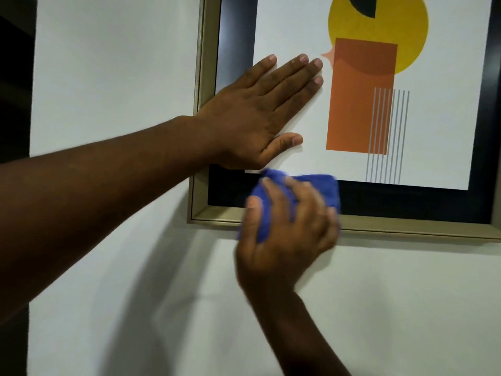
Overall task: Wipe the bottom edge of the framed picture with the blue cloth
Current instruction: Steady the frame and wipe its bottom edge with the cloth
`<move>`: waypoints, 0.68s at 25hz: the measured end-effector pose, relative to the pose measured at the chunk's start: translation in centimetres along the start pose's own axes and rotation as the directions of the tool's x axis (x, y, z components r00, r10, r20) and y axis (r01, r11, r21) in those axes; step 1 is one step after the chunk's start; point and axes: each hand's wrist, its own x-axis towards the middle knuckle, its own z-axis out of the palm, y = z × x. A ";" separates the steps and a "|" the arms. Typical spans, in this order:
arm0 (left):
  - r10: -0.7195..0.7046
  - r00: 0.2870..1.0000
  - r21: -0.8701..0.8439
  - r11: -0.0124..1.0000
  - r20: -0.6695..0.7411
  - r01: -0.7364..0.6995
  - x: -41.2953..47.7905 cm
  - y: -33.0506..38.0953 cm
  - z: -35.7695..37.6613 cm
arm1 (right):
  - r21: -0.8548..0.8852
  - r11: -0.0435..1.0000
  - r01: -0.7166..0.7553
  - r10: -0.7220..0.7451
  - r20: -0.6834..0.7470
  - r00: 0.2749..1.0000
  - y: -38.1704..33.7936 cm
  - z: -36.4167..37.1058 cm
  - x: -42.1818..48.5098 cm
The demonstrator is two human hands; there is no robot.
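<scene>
A framed picture [423,227] with a gold frame and black inner border hangs on a white wall, showing a yellow circle, an orange rectangle and grey lines. My left hand [254,115] lies flat and open against the picture's lower left area, fingers spread. My right hand [287,234] grips the blue cloth [325,188] and presses it against the frame's bottom edge near the lower left corner. The cloth covers part of the black border and the gold rail; my hand hides much of it and looks blurred.
The white wall [113,77] surrounds the frame on the left and below. A dark strip [13,77] runs down the far left edge of view. The frame's bottom rail stretches on to the right of the cloth.
</scene>
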 end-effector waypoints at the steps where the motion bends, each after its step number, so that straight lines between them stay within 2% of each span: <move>1: 0.007 1.000 0.000 1.000 0.006 -0.007 0.0 -0.1 0.0 | 0.003 0.996 0.090 -0.090 0.045 0.995 -1.0 0.2 -0.7; 3: 0.015 1.000 -0.003 1.000 0.013 -0.015 0.1 -0.3 -0.1 | 0.043 0.968 0.246 -0.250 0.127 0.960 0.3 -0.7 -1.4; 5: 0.008 1.000 -0.013 1.000 0.023 -0.008 0.1 -0.3 -0.3 | 0.007 0.963 0.269 -0.268 0.108 0.957 4.3 -2.3 -0.5; 7: -0.008 0.999 0.001 1.000 0.035 0.008 -0.2 -0.1 -0.4 | -0.036 0.989 0.140 -0.139 0.025 0.990 6.2 -3.0 0.8; 9: -0.040 0.998 0.002 0.999 0.050 0.040 0.0 0.4 -0.3 | -0.057 0.998 -0.014 0.013 -0.024 1.000 4.9 -2.0 0.9; 10: -0.053 0.997 -0.002 0.999 0.055 0.053 0.6 0.9 -0.3 | -0.053 0.998 -0.015 0.014 -0.015 1.000 3.1 -1.6 0.7; 13: -0.090 0.994 0.004 0.996 0.054 0.090 2.7 1.6 -0.6 | 0.017 0.989 0.147 -0.148 0.114 0.982 -1.8 -0.3 -1.1; 15: -0.098 0.994 0.010 0.995 0.043 0.098 3.3 1.6 -0.3 | 0.054 0.973 0.225 -0.231 0.184 0.955 -1.4 -0.6 -1.2; 17: -0.094 0.995 0.026 0.995 0.026 0.093 3.1 1.5 -0.1 | 0.061 0.955 0.292 -0.298 0.183 0.937 0.9 -1.4 -0.4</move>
